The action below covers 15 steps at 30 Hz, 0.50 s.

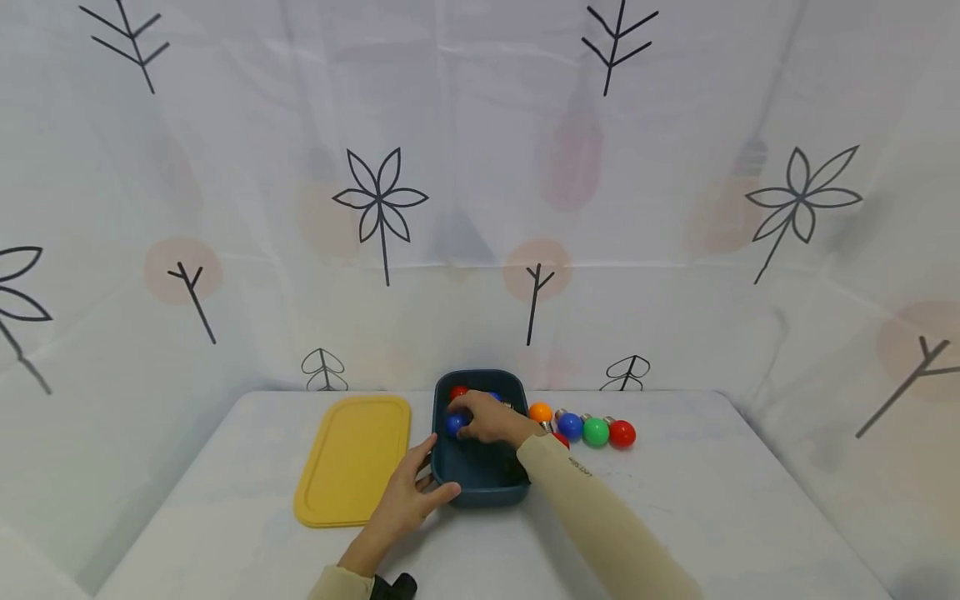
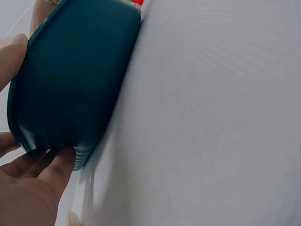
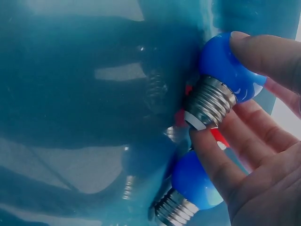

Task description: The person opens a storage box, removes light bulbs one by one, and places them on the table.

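A dark teal plastic bin point(image 1: 487, 497) stands mid-table. My left hand point(image 1: 405, 496) holds its near left corner, thumb on one side and fingers point(image 2: 61, 165) against the other. Inside the bin, my right hand point(image 1: 493, 418) pinches a blue light bulb point(image 3: 221, 56) between thumb and fingers. That bulb's metal screw base points away from the palm in the right wrist view. Below it lies a second blue bulb point(image 3: 193, 181). A red bulb point(image 1: 458, 391) sits at the bin's far end; my right hand partly hides the others there.
Left of the bin lies a flat yellow lid point(image 1: 352, 462). On the table to the right are an orange bulb point(image 1: 540, 412), a blue bulb point(image 1: 570, 427), a green bulb point(image 1: 596, 432) and a red bulb point(image 1: 622, 434). Another red bulb point(image 1: 562, 440) is partly behind the right sleeve.
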Tool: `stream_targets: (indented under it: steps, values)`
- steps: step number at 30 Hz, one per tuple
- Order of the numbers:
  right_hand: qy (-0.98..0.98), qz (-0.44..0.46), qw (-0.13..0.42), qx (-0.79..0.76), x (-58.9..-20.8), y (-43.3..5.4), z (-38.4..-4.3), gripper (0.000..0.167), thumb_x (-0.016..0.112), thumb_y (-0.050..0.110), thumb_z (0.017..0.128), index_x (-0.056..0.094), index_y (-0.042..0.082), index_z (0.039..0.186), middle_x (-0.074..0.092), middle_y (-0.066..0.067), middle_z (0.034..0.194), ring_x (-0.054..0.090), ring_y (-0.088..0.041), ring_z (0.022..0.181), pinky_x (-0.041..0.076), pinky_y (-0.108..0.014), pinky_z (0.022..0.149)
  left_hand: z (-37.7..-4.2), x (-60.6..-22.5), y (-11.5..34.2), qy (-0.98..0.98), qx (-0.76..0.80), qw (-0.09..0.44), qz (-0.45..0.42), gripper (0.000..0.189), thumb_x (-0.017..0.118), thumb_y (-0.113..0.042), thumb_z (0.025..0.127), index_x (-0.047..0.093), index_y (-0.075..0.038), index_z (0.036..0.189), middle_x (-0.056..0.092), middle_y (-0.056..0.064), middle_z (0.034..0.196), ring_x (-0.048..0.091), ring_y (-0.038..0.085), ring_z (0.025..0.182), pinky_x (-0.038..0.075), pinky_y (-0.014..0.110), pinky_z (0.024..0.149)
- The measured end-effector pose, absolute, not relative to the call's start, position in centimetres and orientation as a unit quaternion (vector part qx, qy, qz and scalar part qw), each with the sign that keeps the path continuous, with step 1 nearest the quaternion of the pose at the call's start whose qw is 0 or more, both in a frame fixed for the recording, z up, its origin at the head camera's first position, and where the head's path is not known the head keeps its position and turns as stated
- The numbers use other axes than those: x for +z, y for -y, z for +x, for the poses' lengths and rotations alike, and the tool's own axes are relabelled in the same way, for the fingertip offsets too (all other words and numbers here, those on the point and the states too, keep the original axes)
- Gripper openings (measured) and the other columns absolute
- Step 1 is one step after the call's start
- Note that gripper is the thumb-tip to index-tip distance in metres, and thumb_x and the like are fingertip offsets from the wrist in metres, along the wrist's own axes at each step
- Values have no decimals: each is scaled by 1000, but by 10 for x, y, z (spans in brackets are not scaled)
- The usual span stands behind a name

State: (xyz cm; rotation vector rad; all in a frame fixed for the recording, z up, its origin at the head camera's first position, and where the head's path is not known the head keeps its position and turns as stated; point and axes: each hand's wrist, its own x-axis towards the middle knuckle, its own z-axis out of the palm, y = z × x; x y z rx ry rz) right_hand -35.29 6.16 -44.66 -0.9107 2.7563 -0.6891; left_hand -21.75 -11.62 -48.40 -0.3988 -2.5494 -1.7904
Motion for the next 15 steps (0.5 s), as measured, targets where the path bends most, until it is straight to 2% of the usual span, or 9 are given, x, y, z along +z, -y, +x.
stream_targets:
  steps: [15]
  values:
    - [-923, -299, 75, -230, -442, -61, -349, 37, 72, 22, 87, 60, 15, 122, 56, -5, 124, 52, -21, 105, 48, -43, 98, -218, -484, 116, 814, -567, -2, -121, 84, 75, -28, 84, 28, -7, 150, 30, 19, 150, 36, 37, 134, 40, 47, 102]
